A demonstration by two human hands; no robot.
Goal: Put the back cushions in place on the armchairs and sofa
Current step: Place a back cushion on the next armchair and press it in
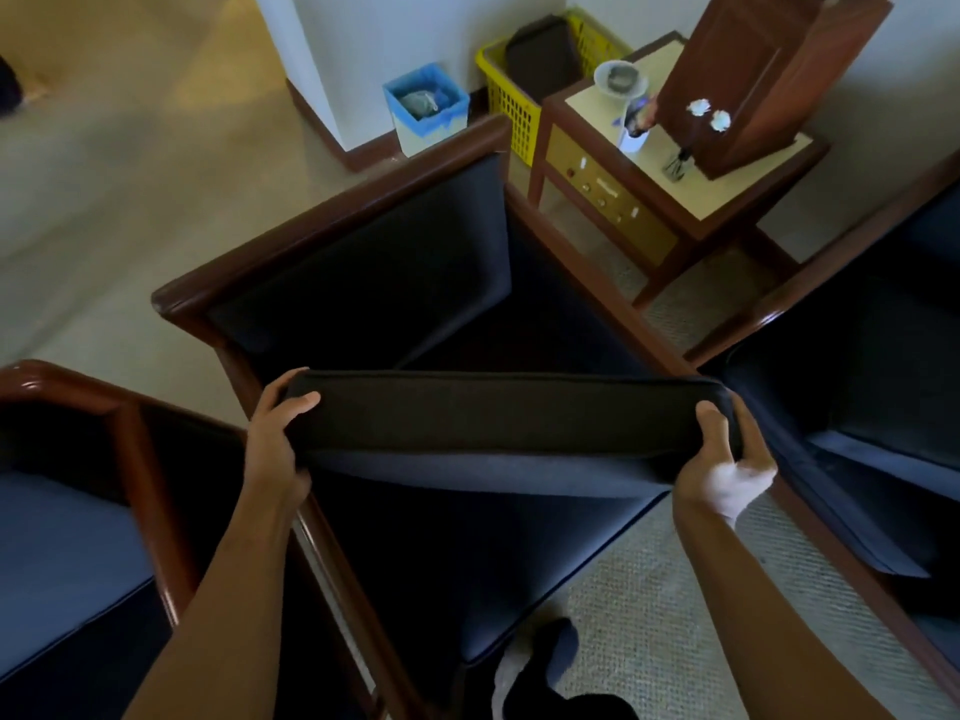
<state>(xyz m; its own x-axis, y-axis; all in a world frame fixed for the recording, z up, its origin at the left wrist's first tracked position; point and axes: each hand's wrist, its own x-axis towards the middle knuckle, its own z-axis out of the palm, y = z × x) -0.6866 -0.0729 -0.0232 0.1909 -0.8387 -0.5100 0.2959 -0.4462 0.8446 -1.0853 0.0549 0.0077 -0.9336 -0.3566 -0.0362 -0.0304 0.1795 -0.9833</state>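
Observation:
I hold a dark navy back cushion (498,418) level in front of me, edge-on, above the seat of the middle armchair (332,236). My left hand (275,439) grips its left end and my right hand (727,459) grips its right end. The armchair has a dark wooden frame and navy upholstery, and its seat cushion (467,563) lies under the held cushion. A second armchair (67,537) stands at the lower left. A third seat (857,356) with navy padding stands at the right.
A wooden side table (685,200) with a wooden box, a glass dish and a small vase stands behind the chairs. A yellow basket (514,101) and a blue-lined bin (426,106) sit by the wall. My dark sock shows on the carpet (649,615).

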